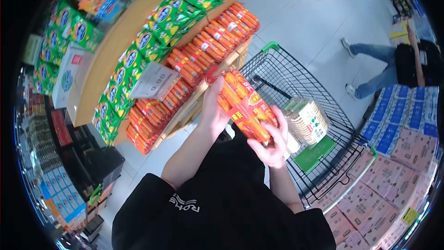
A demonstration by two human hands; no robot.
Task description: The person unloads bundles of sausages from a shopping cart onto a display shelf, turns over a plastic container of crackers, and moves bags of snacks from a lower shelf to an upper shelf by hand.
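A red-and-orange pack of sausages (pixel 245 104) is held up in front of my chest, tilted, with its printed front facing me. My left hand (pixel 214 111) grips its left edge, and my right hand (pixel 272 141) is wrapped round its lower right end with the thumb on the front. Just left of my left hand, rows of similar sausage packs (pixel 203 48) fill the front of a wooden shelf. Behind my right hand is a wire shopping cart (pixel 344 115) holding a clear-wrapped pack of round biscuit-like items (pixel 306 120).
Green snack bags (pixel 162 18) sit behind the sausages, and a price sign (pixel 155 81) sticks out from the shelf. Stacked pink cartons (pixel 370 199) and blue-and-white boxes (pixel 393 115) stand right of the cart. Another person (pixel 384 60) is walking at the upper right.
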